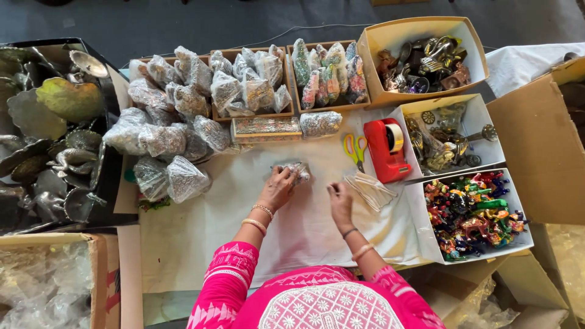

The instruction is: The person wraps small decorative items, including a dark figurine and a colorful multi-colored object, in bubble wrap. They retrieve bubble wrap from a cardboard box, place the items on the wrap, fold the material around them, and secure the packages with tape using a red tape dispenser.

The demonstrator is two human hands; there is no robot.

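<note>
Head camera looks straight down on a packing table covered with a white cloth (292,231), and the person in the pink embroidered sleeves has both hands out over the middle of it. Left hand (278,187) is pressed down on a small plastic-wrapped bundle (297,170), fingers curled over the top of it so it sits pinned against the cloth just under the fingertips. Right hand (340,201) is just beside it, not touching the bundle, fingers drawn together like it's pinching something tiny, but what's between them is honestly too small to make out. Near that right hand lies a little stack of clear plastic bags (370,187), and right behind those are yellow-handled scissors (355,149) and a red tape dispenser (385,149), side by side. Farther back there's a flat decorated box (265,129) with another wrapped packet (320,123) next to it, then cardboard trays full of wrapped packets (250,85). A loose heap of more wrapped pieces (164,146) spills onto the left part of the table. On the right, a white box of brightly painted figurines (472,213) sits nearest, with a box of brass-looking pieces (445,137) behind it and one of dark metal figures (426,61) behind that. Far left, a black bin holds silvery metal ornaments (49,140).
</note>
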